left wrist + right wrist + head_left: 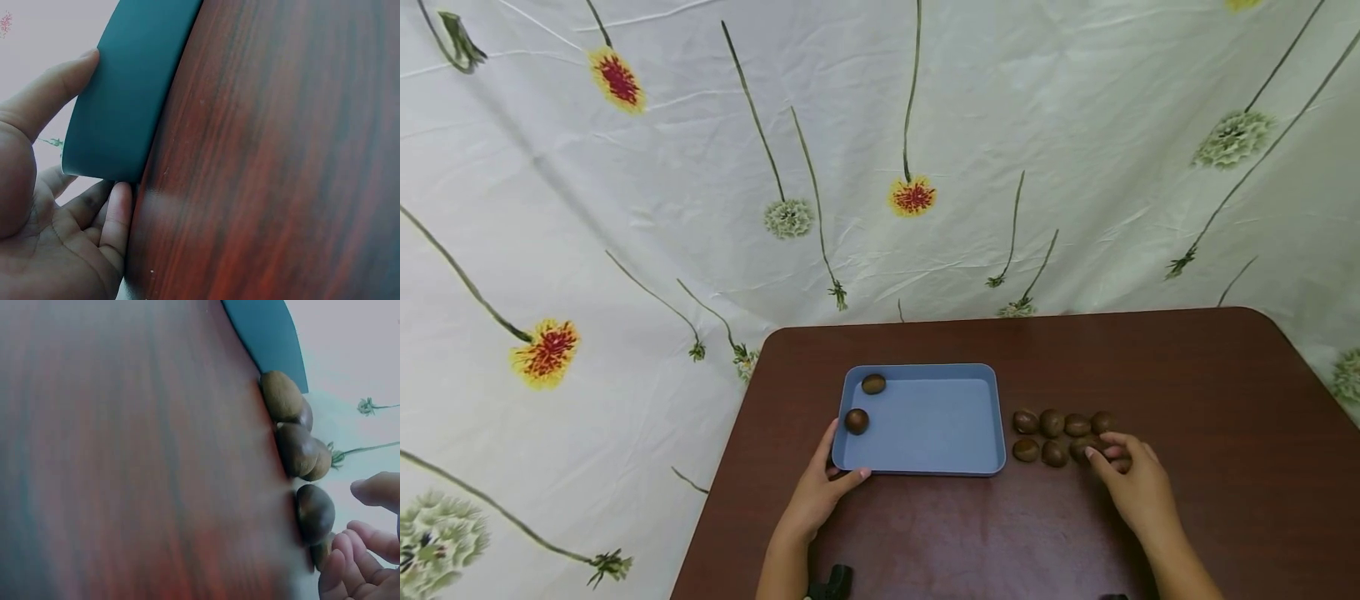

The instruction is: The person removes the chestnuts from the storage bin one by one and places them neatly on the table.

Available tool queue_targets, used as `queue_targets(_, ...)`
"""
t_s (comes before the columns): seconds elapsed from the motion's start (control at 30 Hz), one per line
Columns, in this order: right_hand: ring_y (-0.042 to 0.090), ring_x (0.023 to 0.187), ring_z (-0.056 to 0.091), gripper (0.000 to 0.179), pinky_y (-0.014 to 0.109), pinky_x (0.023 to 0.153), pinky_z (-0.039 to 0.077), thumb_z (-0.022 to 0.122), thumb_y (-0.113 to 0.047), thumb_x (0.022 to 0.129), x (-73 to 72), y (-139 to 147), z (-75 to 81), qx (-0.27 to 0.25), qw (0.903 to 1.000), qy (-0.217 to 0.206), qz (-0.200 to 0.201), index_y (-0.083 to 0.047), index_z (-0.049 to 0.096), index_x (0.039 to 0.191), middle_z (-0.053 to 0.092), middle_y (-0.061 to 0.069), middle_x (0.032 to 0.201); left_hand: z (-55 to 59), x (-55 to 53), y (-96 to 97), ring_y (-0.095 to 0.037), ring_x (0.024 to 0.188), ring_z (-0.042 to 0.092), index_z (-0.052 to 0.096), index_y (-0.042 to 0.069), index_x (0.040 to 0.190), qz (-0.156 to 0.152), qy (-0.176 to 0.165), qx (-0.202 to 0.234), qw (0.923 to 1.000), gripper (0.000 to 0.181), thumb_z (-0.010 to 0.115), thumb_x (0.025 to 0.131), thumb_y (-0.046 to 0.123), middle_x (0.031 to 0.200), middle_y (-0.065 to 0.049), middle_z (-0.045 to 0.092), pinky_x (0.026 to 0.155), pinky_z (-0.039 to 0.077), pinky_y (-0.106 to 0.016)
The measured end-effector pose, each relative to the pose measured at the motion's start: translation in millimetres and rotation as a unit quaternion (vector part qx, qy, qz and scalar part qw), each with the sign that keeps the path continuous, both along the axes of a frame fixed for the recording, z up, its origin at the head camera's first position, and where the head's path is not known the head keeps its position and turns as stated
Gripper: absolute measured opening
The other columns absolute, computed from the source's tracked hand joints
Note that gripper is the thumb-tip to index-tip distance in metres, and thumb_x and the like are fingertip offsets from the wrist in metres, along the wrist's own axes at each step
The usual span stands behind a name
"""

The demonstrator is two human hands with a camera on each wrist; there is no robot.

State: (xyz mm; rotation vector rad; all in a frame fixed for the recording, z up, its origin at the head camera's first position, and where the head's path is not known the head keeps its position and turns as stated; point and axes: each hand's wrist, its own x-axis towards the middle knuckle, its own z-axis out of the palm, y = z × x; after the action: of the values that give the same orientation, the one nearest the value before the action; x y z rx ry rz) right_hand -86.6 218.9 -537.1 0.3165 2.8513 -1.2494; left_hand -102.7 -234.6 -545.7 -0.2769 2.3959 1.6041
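My left hand (820, 492) holds the near left corner of a blue rectangular tray (925, 462). In the left wrist view its thumb lies against the tray's wall (119, 106), and the other fingers are at the corner. Two brown chestnuts (857, 421) lie inside the tray, near its left side. Several more chestnuts (1052, 422) stand in two rows on the table, right of the tray. At the right end of the near row, my right hand (1138, 483) reaches around a chestnut (315, 514); thumb and fingers are spread, with a gap to it in the right wrist view.
The dark brown table (940, 533) has a rounded far edge. Behind it hangs a pale cloth (850, 167) printed with flowers. A small black object (838, 581) is beside my left wrist.
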Motion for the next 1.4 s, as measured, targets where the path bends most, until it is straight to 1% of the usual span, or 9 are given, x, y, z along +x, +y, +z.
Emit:
queue_targets(0.1, 0.029, 0.099, 0.061, 0.055, 0.023, 0.066, 0.047, 0.058, -0.045, 0.102, -0.1, -6, 3.2, -0.003, 0.9996, 0.023, -0.014, -0.001, 0.056, 0.136, 0.060, 0.019, 0.118, 0.1, -0.2, 0.7, -0.038, 0.131, 0.055, 0.014, 0.042, 0.162, 0.000, 0.000, 0.002, 1.0000, 0.103, 0.082, 0.085, 0.043, 0.165, -0.017, 0.028, 0.097, 0.051, -0.052)
queue_targets(0.2, 0.020, 0.095, 0.060, 0.048, 0.020, 0.065, 0.047, 0.060, -0.042, 0.102, -0.4, -13, 5.9, -0.007, 0.9989, 0.043, -0.017, -0.005, 0.060, 0.133, 0.061, 0.013, 0.115, 0.2, -0.4, 1.0, -0.038, 0.131, 0.056, 0.014, 0.042, 0.162, -0.001, 0.002, 0.006, 1.0000, 0.103, 0.082, 0.085, 0.042, 0.164, -0.017, 0.028, 0.097, 0.051, -0.051)
queue_targets(0.37, 0.001, 0.089, 0.055, 0.039, 0.018, 0.069, 0.049, 0.063, -0.037, 0.101, -1.6, -27, 8.0, -0.029, 0.9975, 0.065, 0.003, -0.010, 0.063, 0.129, 0.061, 0.006, 0.111, 0.4, -0.6, 1.1, -0.038, 0.131, 0.055, 0.014, 0.041, 0.162, 0.000, 0.001, 0.005, 1.0000, 0.103, 0.082, 0.085, 0.042, 0.164, -0.017, 0.028, 0.097, 0.051, -0.051)
queue_targets(0.47, -0.004, 0.086, 0.055, 0.033, 0.016, 0.071, 0.050, 0.066, -0.029, 0.100, -2.8, -36, 9.4, -0.056, 0.9944, 0.088, 0.015, -0.009, 0.065, 0.126, 0.062, 0.005, 0.108, 0.4, -0.6, 1.1, -0.039, 0.132, 0.055, 0.014, 0.041, 0.162, 0.001, 0.001, 0.003, 1.0000, 0.103, 0.082, 0.085, 0.042, 0.165, -0.017, 0.027, 0.097, 0.050, -0.052)
queue_targets(0.63, -0.003, 0.085, 0.058, 0.027, 0.016, 0.072, 0.051, 0.069, -0.019, 0.098, -2.8, -51, 10.3, -0.096, 0.9883, 0.112, 0.040, -0.006, 0.066, 0.121, 0.063, 0.005, 0.103, -0.5, 0.0, 0.8, -0.041, 0.134, 0.053, 0.014, 0.040, 0.162, 0.002, 0.000, 0.002, 1.0000, 0.103, 0.082, 0.084, 0.043, 0.166, -0.017, 0.025, 0.098, 0.050, -0.054)
queue_targets(0.83, 0.000, 0.083, 0.058, 0.023, 0.018, 0.071, 0.051, 0.071, -0.015, 0.096, -1.2, -68, 9.0, -0.118, 0.9830, 0.124, 0.066, -0.006, 0.067, 0.118, 0.062, 0.001, 0.096, -2.5, 0.4, 0.3, -0.042, 0.135, 0.052, 0.014, 0.040, 0.162, 0.000, 0.000, 0.003, 1.0000, 0.104, 0.082, 0.084, 0.043, 0.167, -0.016, 0.024, 0.099, 0.049, -0.055)
queue_targets(1.13, 0.002, 0.088, 0.060, 0.023, 0.019, 0.076, 0.054, 0.072, -0.013, 0.095, -1.3, -90, 5.8, -0.160, 0.9715, 0.142, 0.103, -0.006, 0.068, 0.116, 0.065, 0.000, 0.101, -2.6, 0.5, -0.3, -0.042, 0.135, 0.051, 0.013, 0.040, 0.162, -0.002, 0.003, 0.011, 0.9999, 0.104, 0.082, 0.084, 0.042, 0.167, -0.017, 0.023, 0.100, 0.049, -0.055)
queue_targets(1.33, 0.003, 0.092, 0.062, 0.024, 0.020, 0.080, 0.055, 0.073, -0.009, 0.093, -4.4, -104, 4.5, -0.176, 0.9622, 0.158, 0.135, -0.004, 0.068, 0.116, 0.067, 0.003, 0.104, -1.4, 0.4, 0.1, -0.040, 0.134, 0.053, 0.012, 0.039, 0.163, -0.003, 0.003, 0.005, 1.0000, 0.105, 0.082, 0.085, 0.043, 0.165, -0.018, 0.027, 0.100, 0.049, -0.054)
queue_targets(1.4, 0.004, 0.093, 0.062, 0.024, 0.020, 0.081, 0.054, 0.073, -0.010, 0.094, -6.1, -108, 4.0, -0.186, 0.9598, 0.154, 0.142, -0.004, 0.068, 0.116, 0.067, 0.005, 0.106, -1.1, 0.3, 0.1, -0.040, 0.134, 0.053, 0.012, 0.040, 0.162, -0.003, 0.004, 0.006, 1.0000, 0.104, 0.082, 0.085, 0.042, 0.165, -0.018, 0.027, 0.100, 0.049, -0.054)
